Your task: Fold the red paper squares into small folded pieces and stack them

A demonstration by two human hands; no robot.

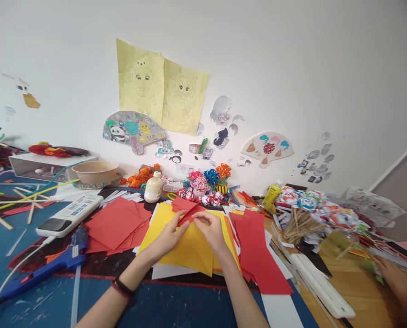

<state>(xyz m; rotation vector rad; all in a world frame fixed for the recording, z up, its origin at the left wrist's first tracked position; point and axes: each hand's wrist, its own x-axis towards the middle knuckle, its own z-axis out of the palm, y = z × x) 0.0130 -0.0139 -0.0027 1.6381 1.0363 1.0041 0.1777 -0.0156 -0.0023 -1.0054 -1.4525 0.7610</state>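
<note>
Gripping of the red paper (pixel 188 208) is shared by both hands. The left hand (pixel 171 231) closes its thumb and fingers on the left side of the paper; the right hand (pixel 210 227) pinches the right side between thumb and fingertips. The fingers partly hide the paper. It is located above the yellow sheets (pixel 186 253), between the near edge of the table (pixel 162 300) and the far edge along the wall.

A stack of red sheets (pixel 117 225) lies left of the yellow sheets. Larger red sheets (pixel 261 257) lie to the right, extending toward the near edge. Toward the far edge, a cream bottle (pixel 153 187) stands upright, near the flower ornaments (pixel 210 177).

Toward the left edge, a blue glue gun (pixel 66 258) lies on its side, near a white power strip (pixel 69 215). A beige bowl (pixel 95 173) sits nearer the far left corner.

Toward the right edge are a bundle of wooden sticks (pixel 301 225) and another person's hand (pixel 393 275), blurred.
</note>
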